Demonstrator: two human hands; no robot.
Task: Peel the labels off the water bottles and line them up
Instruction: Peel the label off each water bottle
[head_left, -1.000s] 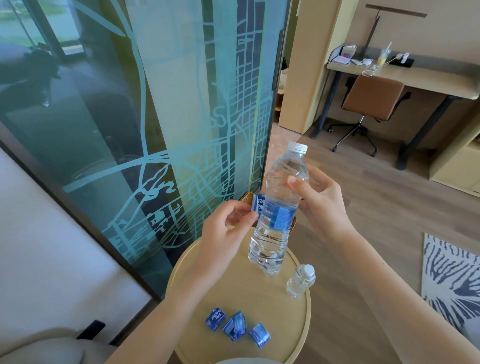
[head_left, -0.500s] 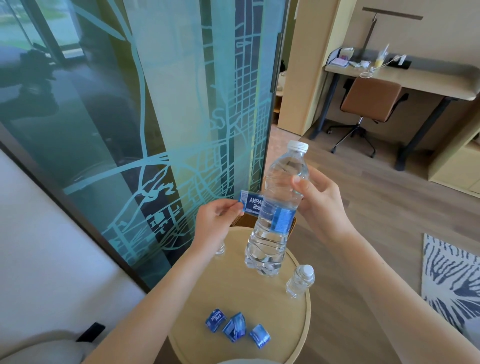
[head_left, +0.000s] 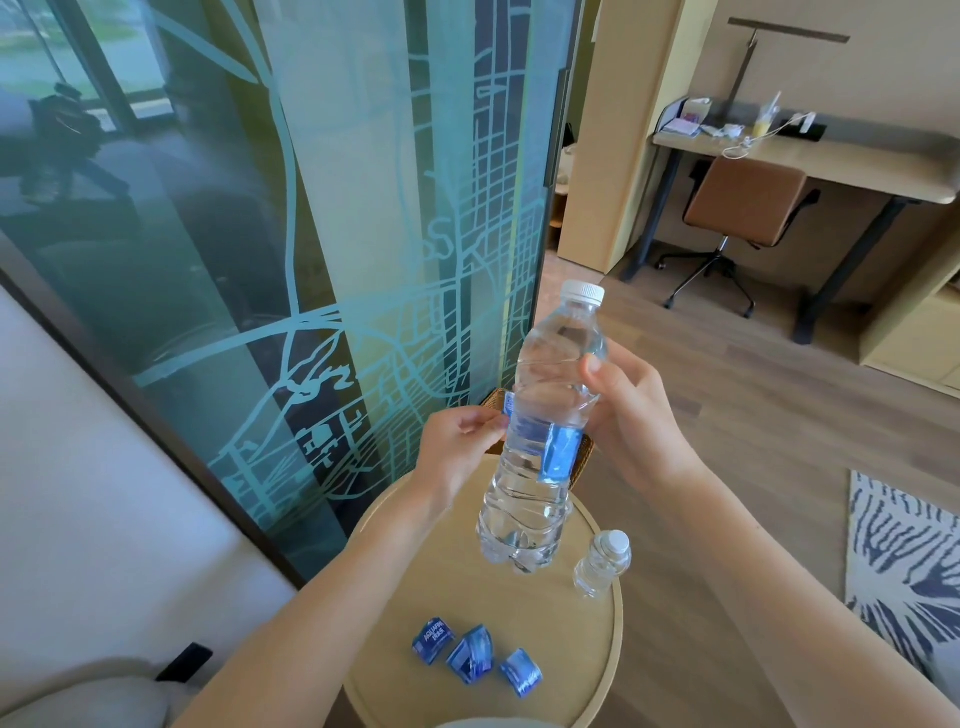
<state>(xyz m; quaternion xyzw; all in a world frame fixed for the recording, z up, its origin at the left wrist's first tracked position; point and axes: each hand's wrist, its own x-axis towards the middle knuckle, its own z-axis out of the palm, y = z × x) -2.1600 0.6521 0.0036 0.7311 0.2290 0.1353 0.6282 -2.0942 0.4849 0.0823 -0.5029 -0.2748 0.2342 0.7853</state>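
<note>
A clear water bottle (head_left: 545, 415) with a white cap is held upright and slightly tilted above the round wooden table (head_left: 467, 587). My right hand (head_left: 631, 415) grips its upper body from the right. A blue label (head_left: 558, 449) still wraps part of its middle. My left hand (head_left: 460, 441) pinches the label's loose end at the bottle's left side. A bare bottle (head_left: 602, 564) stands on the table at the right. Three peeled blue labels (head_left: 475, 652) lie curled near the table's front edge.
A glass partition with a map pattern (head_left: 311, 260) stands close on the left. A woven basket (head_left: 579, 457) shows behind the bottle. Farther right are a desk (head_left: 805, 161), a brown office chair (head_left: 743, 208) and a patterned rug (head_left: 904, 571) on the wooden floor.
My left hand had pulled the label end out to the left, then came back close to the bottle's side, still pinching it. The bottle stays in my right hand, turned slightly.
</note>
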